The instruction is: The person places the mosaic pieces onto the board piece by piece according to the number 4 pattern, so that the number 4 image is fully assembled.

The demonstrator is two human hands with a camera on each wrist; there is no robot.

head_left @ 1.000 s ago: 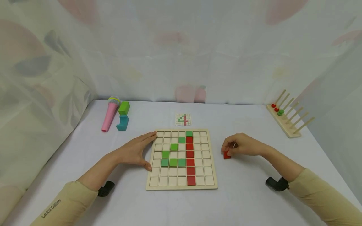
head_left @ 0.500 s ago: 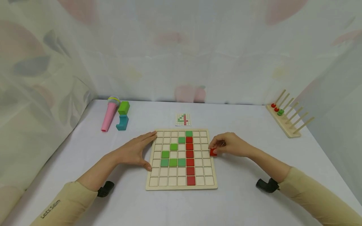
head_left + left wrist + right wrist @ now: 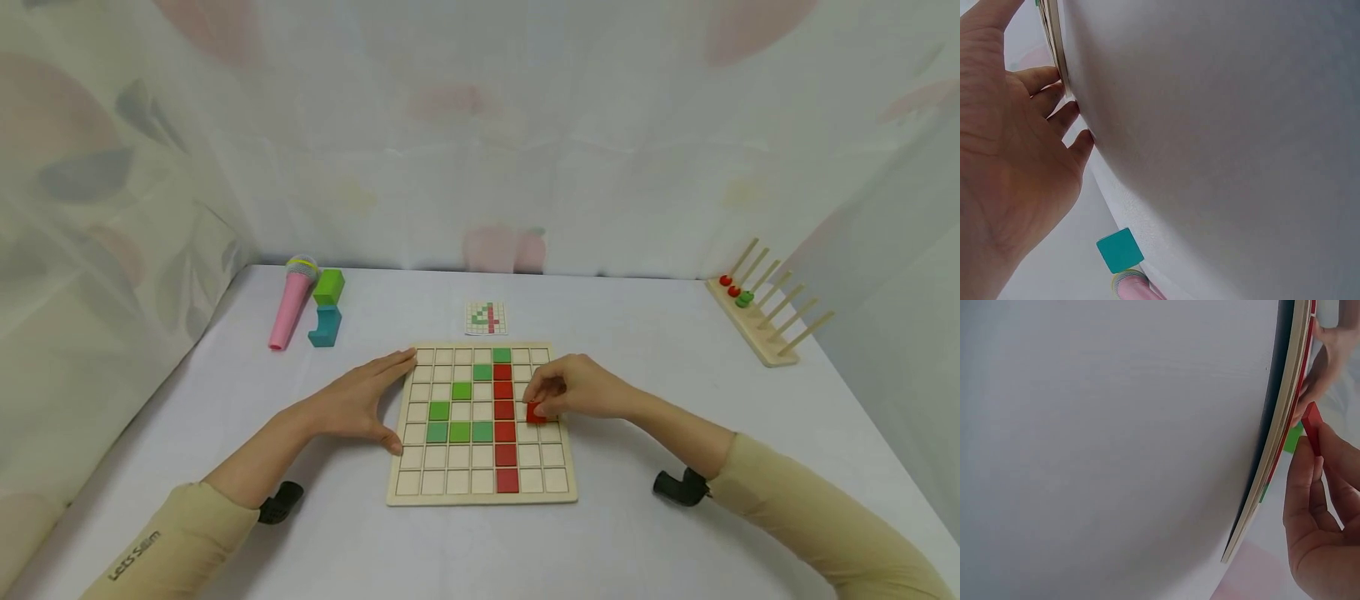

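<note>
A square wooden grid board [image 3: 483, 497] lies on the table, with several green tiles and a vertical column of red tiles set in its cells. My right hand [image 3: 581, 387] pinches a red square tile [image 3: 536, 412] between thumb and fingers, over the cells right of the red column. In the right wrist view the tile [image 3: 1312, 428] is tilted and stands off the board. My left hand [image 3: 348, 403] rests with spread fingers at the board's left edge. The left wrist view shows its fingertips [image 3: 1085, 145] down by that edge.
Behind the board lies a small pattern card [image 3: 486, 318]. A pink toy microphone [image 3: 291, 304], a green block [image 3: 328, 287] and a teal block [image 3: 325, 326] sit at the back left. At the far right stands a wooden peg rack [image 3: 757, 325] with red and green beads.
My right hand has carried the red tile leftward from the table beside the board to over the board's right-hand cells. The left hand and the board have stayed put.
</note>
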